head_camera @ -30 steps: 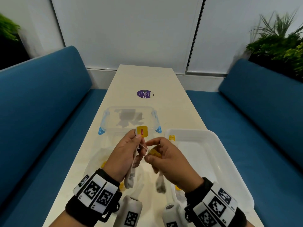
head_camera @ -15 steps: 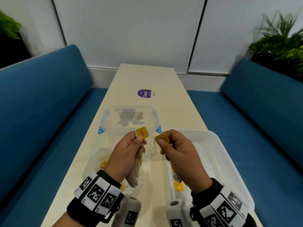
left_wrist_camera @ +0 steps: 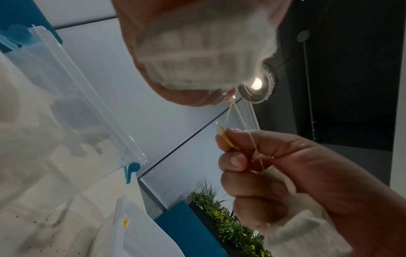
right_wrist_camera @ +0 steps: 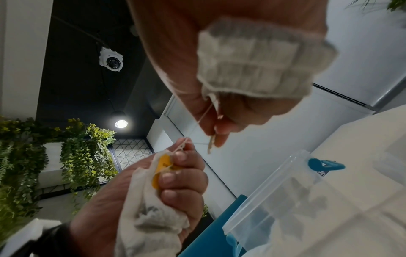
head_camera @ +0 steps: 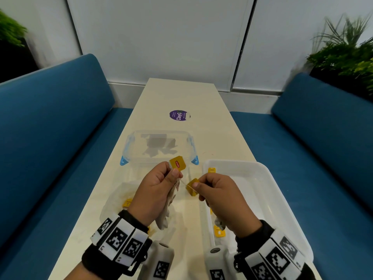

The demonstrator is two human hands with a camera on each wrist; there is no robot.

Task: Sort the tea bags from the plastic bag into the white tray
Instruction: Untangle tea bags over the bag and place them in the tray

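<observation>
My left hand (head_camera: 171, 173) grips a grey tea bag (head_camera: 167, 211) that hangs below the fist, and its yellow tag (head_camera: 177, 163) sticks up above the thumb. My right hand (head_camera: 198, 184) pinches a second yellow tag (head_camera: 192, 187); its tea bag (head_camera: 220, 225) hangs under the palm over the white tray (head_camera: 268, 178). Thin strings (left_wrist_camera: 232, 114) run taut between the two hands. The left wrist view shows the right fingers (left_wrist_camera: 232, 160) holding the tag edge-on. The crumpled plastic bag (head_camera: 114, 201) lies on the table under my left hand, with yellow tags inside.
A clear lidded container with blue clips (head_camera: 159, 146) stands just beyond my hands. The tray holds other yellow tags (head_camera: 211, 170) along its left wall. A purple sticker (head_camera: 178, 115) lies farther up the narrow table (head_camera: 181, 93). Blue benches flank both sides.
The hands have drawn apart, pulling the strings taut. My right hand has swung right with its tea bag to the tray's edge, then dropped slightly. The left hand has stayed in place.
</observation>
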